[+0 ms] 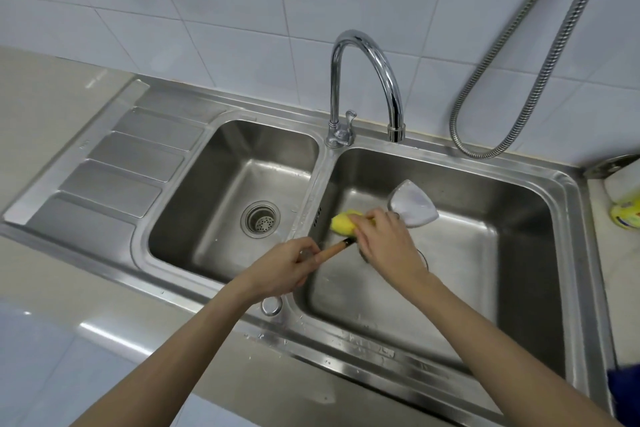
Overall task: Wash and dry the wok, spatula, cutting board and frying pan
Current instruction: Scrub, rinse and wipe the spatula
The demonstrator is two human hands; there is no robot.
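Over the right sink basin (502, 288) I hold a metal spatula (414, 204) with a wooden handle. My left hand (284, 269) grips the end of that handle above the divider between the two basins. My right hand (388, 243) holds a yellow sponge (341, 222) wrapped around the spatula's shaft, between the handle and the blade. The shiny blade sticks out to the right of my right hand, above the basin floor. No wok, cutting board or frying pan is in view.
The left basin (207, 218) has a round drain strainer (260, 219), with a ribbed draining board (114, 170) beside it. A chrome tap (363, 80) arches over the right basin and a metal hose (519, 80) hangs at the right. A yellow bottle (625, 215) stands at the right edge.
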